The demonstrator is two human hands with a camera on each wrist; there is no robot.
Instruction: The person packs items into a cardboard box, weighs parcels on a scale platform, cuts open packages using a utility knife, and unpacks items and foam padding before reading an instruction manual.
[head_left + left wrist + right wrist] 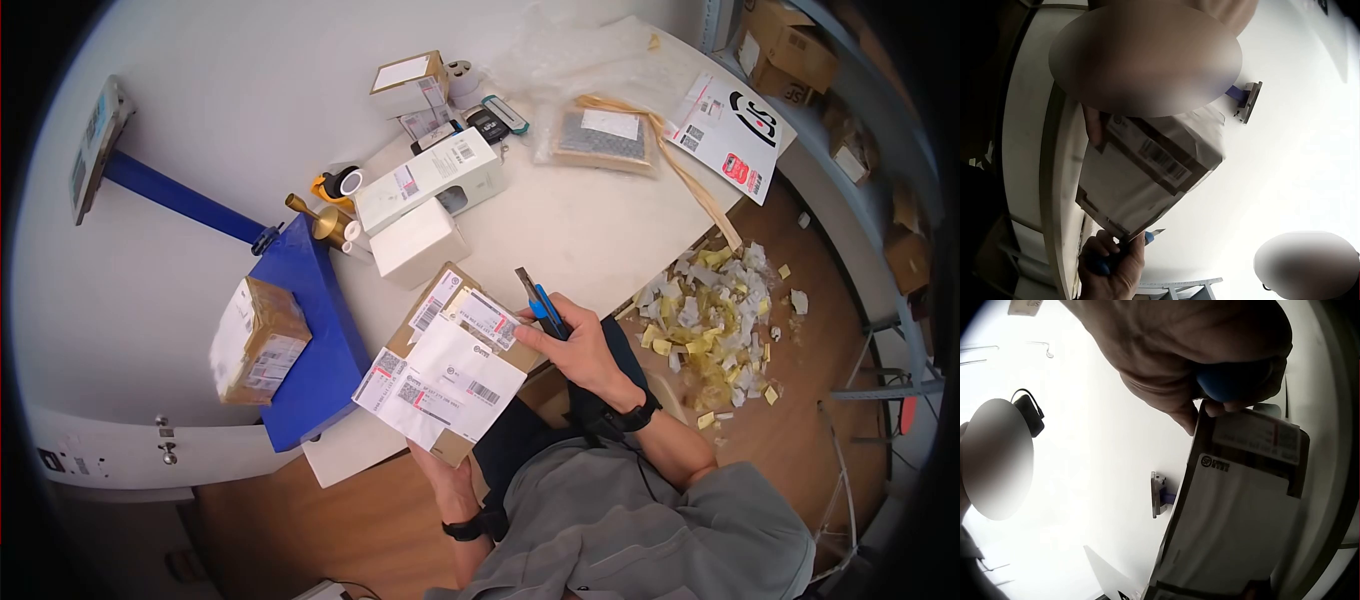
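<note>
A brown cardboard parcel [468,386] with several white shipping labels is held up in front of the torso, over the near edge of the table. From below, my left hand [440,468] grips it at its lower end; most of that hand is hidden under the parcel, and one finger shows along its side in the left wrist view. My right hand [582,350] has its fingers curled round a blue-and-black utility knife [546,310], whose blade is out and points away from me. The right thumb lies at a label [488,318] on the parcel's upper right edge.
A white box [420,245] and a longer white carton [435,180] stand beyond the parcel. Another taped parcel [262,340] sits on the blue stand at left. Bubble-wrapped goods [603,140] lie at the back. Paper scraps [715,310] cover the floor at right, beside shelving [850,190].
</note>
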